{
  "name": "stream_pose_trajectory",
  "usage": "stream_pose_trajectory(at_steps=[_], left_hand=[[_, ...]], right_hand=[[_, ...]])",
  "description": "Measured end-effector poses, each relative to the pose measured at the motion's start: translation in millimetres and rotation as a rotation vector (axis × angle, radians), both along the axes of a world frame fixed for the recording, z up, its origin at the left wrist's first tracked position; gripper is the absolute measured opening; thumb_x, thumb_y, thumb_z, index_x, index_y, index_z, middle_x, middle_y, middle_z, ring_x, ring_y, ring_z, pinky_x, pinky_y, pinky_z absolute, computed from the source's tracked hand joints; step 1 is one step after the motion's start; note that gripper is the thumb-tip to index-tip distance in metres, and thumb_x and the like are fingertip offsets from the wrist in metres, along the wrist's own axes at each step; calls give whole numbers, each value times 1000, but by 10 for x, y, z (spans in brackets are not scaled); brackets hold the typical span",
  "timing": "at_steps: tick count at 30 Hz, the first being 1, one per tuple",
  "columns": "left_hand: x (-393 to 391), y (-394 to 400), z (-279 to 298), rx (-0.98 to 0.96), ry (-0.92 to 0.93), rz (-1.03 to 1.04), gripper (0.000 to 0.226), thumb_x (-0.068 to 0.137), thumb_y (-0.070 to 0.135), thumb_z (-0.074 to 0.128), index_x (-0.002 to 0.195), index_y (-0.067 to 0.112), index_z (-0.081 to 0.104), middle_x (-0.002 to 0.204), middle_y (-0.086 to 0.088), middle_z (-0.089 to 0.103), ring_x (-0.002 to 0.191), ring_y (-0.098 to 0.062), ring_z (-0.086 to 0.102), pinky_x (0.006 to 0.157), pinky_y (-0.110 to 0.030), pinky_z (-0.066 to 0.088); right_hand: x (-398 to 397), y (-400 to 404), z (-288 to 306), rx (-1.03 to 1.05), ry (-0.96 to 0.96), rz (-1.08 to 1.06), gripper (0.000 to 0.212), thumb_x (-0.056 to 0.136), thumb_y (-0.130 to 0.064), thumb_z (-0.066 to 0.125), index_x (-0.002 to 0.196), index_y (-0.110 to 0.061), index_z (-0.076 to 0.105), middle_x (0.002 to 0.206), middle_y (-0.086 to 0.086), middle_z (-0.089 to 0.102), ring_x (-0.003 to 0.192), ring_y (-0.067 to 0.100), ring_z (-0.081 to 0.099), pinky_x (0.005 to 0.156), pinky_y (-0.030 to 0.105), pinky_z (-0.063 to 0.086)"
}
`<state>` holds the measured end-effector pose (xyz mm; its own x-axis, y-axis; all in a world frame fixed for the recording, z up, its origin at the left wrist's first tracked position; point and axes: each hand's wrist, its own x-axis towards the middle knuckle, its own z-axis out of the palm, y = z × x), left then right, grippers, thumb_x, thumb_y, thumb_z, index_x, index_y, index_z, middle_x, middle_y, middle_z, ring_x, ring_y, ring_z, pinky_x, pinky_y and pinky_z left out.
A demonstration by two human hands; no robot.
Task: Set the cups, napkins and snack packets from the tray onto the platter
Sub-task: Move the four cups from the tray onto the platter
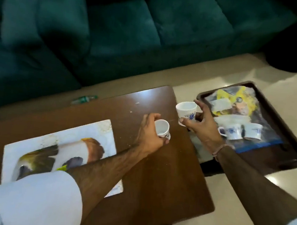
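Observation:
My left hand [150,133] grips a small white cup [162,128] with a blue print, held just above the wooden table [157,175]. My right hand [201,123] holds a second white cup [186,110] with a blue flower, near the table's right edge. The white rectangular platter [92,136] with a bird picture lies at the left, partly under my left forearm. On the floor at the right sits a dark tray [294,139] with two more white cups [231,131] [253,131], yellow snack packets [234,101] and white napkins [230,118].
A dark green sofa [115,29] fills the background behind the table. A green bottle [84,99] lies on the floor beyond the table's far edge. A blue-edged plastic sheet [262,144] lines the tray. Pale tiled floor [227,189] surrounds the table.

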<state>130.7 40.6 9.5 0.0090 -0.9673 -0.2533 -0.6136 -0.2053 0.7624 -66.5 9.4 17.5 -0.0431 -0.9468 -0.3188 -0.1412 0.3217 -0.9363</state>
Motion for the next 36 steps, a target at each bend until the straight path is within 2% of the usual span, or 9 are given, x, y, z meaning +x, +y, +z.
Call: stream_pose_trajectory(at_steps=[4, 8, 12, 14, 17, 22, 28, 32, 36], left_hand=[[830, 231, -39, 48, -60, 118, 80, 62, 27, 90, 129, 26, 45, 127, 1, 49, 113, -15, 49, 90, -25, 47], [1619, 525, -106, 72, -80, 217, 82, 62, 23, 90, 131, 19, 46, 130, -1, 52, 115, -18, 49, 93, -30, 47], [2251, 845, -209, 101, -65, 300, 76, 52, 17, 89, 120, 16, 54, 122, -1, 55, 109, -21, 54, 85, -37, 54], [2488, 997, -270, 69, -76, 335, 73, 50, 14, 88, 115, 13, 56, 116, -2, 56, 106, -22, 54, 85, -31, 48], [2804, 1225, -392, 39, -128, 384, 75, 57, 14, 89, 122, 10, 52, 121, -6, 50, 110, -22, 50, 89, -26, 40], [3128, 1506, -563, 5, -149, 454, 72, 62, 26, 85, 125, 17, 51, 124, -7, 47, 110, -21, 47, 84, -15, 29], [3364, 1787, -743, 18, -77, 553, 90, 59, 12, 90, 132, 23, 39, 135, -3, 46, 122, -24, 45, 98, -41, 48], [3438, 1945, -816, -12, -63, 567, 102, 57, 9, 89, 137, 31, 30, 138, -3, 44, 124, -25, 44, 97, -43, 47], [3463, 1999, -894, -28, -72, 525, 101, 57, 7, 88, 140, 22, 31, 138, -5, 43, 123, -26, 43, 95, -49, 49]], right_hand=[[835, 4, 18, 62, -105, 150, 77, 74, -15, 85, 135, -42, 47, 126, 11, 62, 116, 30, 62, 94, 43, 56], [1669, 53, -39, 185, -308, 283, 63, 81, -8, 76, 135, -27, 50, 134, 16, 59, 111, 32, 67, 78, 37, 60], [2397, 153, -127, 389, -572, 342, 59, 83, 8, 58, 138, -11, 45, 138, 20, 54, 120, 41, 60, 99, 54, 51], [2731, 220, -138, 440, -587, 393, 60, 81, 7, 62, 137, -9, 47, 127, 17, 61, 116, 39, 61, 98, 51, 52], [3212, 351, -217, 402, -433, 519, 52, 85, 4, 67, 133, -7, 52, 115, 17, 66, 102, 31, 65, 85, 42, 60], [3797, 532, -448, 231, -85, 668, 60, 74, -1, 82, 127, -7, 54, 117, 10, 66, 106, 22, 62, 93, 37, 54], [4296, 679, -764, -30, 353, 878, 67, 65, -21, 87, 124, -22, 55, 122, 3, 63, 114, 31, 54, 101, 48, 45], [4492, 736, -899, -99, 449, 941, 68, 65, -15, 83, 124, -23, 50, 117, 5, 64, 110, 33, 55, 90, 47, 52], [4597, 753, -986, -238, 502, 1012, 61, 67, -14, 83, 121, -17, 55, 117, 7, 65, 107, 30, 59, 87, 41, 51]])
